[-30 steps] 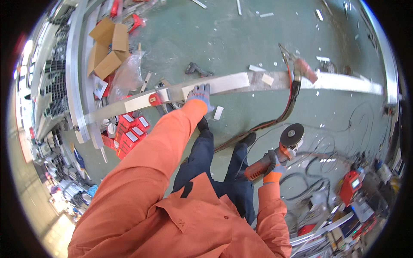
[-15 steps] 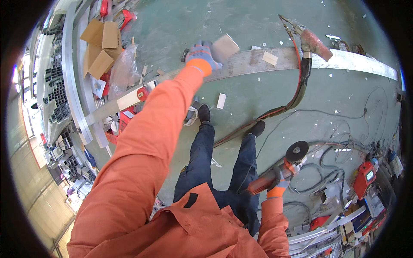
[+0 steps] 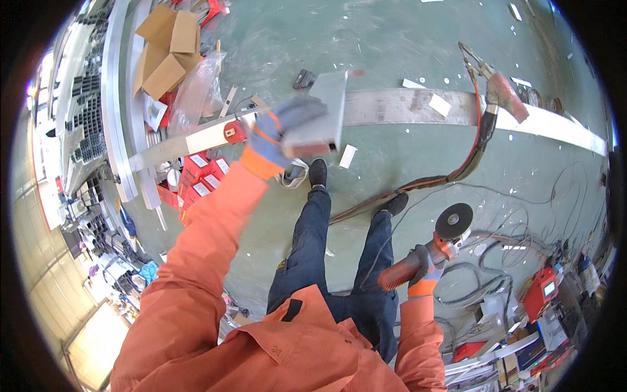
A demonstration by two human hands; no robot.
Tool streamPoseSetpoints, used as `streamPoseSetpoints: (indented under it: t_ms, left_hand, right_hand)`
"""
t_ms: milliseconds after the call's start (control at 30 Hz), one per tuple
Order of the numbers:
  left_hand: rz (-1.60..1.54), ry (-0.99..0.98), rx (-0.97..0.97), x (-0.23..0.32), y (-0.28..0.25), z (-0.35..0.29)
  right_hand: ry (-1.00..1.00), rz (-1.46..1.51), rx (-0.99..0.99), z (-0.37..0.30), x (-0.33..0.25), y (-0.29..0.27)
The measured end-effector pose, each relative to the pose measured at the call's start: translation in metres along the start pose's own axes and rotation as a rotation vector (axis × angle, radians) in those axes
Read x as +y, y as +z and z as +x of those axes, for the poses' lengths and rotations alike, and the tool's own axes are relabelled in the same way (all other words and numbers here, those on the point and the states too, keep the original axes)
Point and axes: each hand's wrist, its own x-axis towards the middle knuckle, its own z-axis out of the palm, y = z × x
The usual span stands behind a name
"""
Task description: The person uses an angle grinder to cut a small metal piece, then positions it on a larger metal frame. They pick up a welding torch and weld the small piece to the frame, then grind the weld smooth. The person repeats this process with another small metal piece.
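Observation:
In my left hand, gloved in grey and orange, is a bent metal plate, partly blurred by motion. My fingers close on its left side, and the plate is held above the long metal bar. My right hand grips an angle grinder by its red body, low at the right of my legs. The grinder's dark disc points away from me, clear of everything. Under the left hand, a red tape measure lies on the bar's left part.
A red-handled tool on a thick dark hose lies across the bar. At left are an opened cardboard box, plastic film and red boxes. Cables and a red machine stand at right.
My left hand has come nearer and slightly left, bringing the metal plate with it and turning it so its bent side shows. The right hand still holds the grinder, nearly unmoved.

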Motion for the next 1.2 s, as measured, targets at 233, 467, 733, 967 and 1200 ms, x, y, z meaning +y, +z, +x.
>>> streamPoseSetpoints:
  t_ms: [233,467,733,967,1200]
  left_hand:
    - [0.453,0.141,-0.273,-0.105,0.086,-0.093]
    - [0.618,0.015,-0.448,-0.15,0.114,-0.122]
    - [0.599,-0.441,-0.094,-0.116,0.144,-0.06]
    - [0.663,-0.518,-0.022,-0.148,0.139,0.0]
    - [0.382,-0.731,0.17,-0.149,0.153,0.024]
  right_hand:
    - [-0.043,-0.185,-0.079,0.005,0.015,0.029]
    - [-0.118,-0.342,-0.14,0.015,-0.002,0.076]
    - [-0.166,-0.401,-0.285,0.033,-0.038,0.128]
    - [-0.036,-0.329,-0.334,0.028,-0.063,0.142]
    - [-0.199,-0.414,-0.435,0.054,-0.07,0.17]
